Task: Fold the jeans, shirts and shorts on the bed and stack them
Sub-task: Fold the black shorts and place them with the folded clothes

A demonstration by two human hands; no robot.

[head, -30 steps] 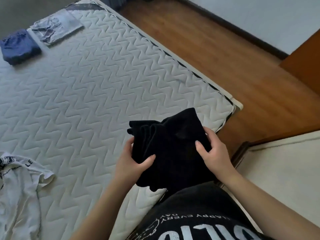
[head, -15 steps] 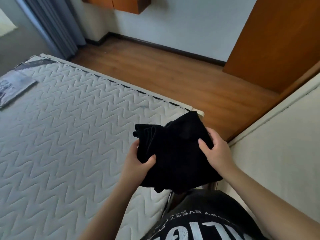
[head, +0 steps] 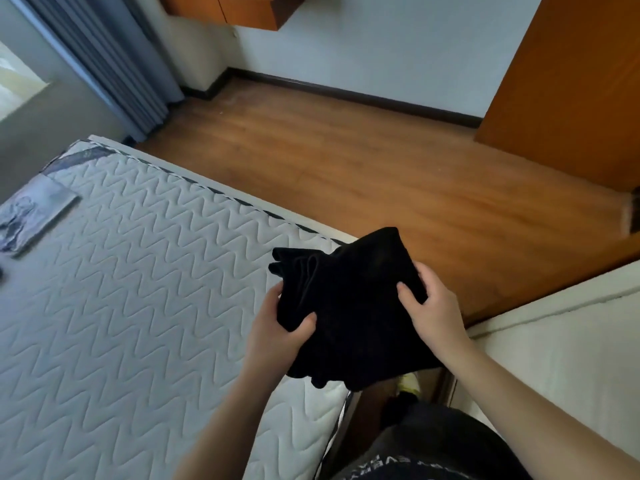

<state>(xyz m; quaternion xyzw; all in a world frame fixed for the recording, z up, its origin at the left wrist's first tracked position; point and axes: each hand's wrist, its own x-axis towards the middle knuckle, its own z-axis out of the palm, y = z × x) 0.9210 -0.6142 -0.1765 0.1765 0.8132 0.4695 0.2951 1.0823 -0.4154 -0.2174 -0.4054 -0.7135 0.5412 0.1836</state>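
Black garment (head: 349, 306) — folded into a bundle, held in the air at lower centre of the frame, above the near corner of the bed (head: 121, 289). At far left, a folded pale garment (head: 33, 216) lies on the bed. Left hand (head: 277, 332) grips the bundle's left edge — thumb on top; right hand (head: 433, 306) grips its right edge likewise.
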